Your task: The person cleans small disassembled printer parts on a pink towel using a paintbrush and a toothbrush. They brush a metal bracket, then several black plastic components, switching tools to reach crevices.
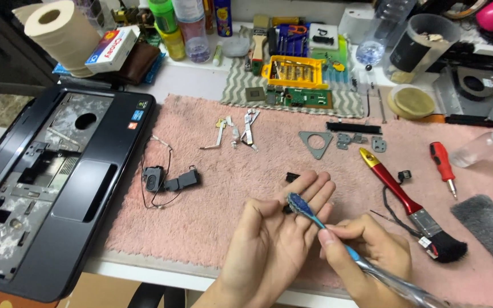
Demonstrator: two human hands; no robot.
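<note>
Two hands work low over a pink towel (212, 217) that covers most of a white table (144, 274). The left hand (275, 234) lies open, palm up, fingers spread flat, with a small dark part resting across its fingers, mostly hidden. The right hand (366, 251) is closed in a pinch around the handle of a blue toothbrush (315, 217), whose head lies on the left hand's fingers. Just beyond the left fingertips a small black piece (292, 177) sits on the towel. To the right of the right hand lie a red-handled paintbrush (406, 199), a red screwdriver (443, 165) and a grey pad (489, 228). To the left of the left hand, a pair of small black speakers with thin wires (169, 181) rests near the towel's edge, and past that a stripped black laptop shell (41, 188) overhangs the table's near edge. Farther from both hands lie flat ribbon cables (241, 130), metal brackets (338, 141) and a yellow bit case (295, 71), with bottles, a paper roll (61, 31) and clutter along the back. The open room is the bare towel between the speakers and the left hand; the table's front edge runs close under both wrists.
</note>
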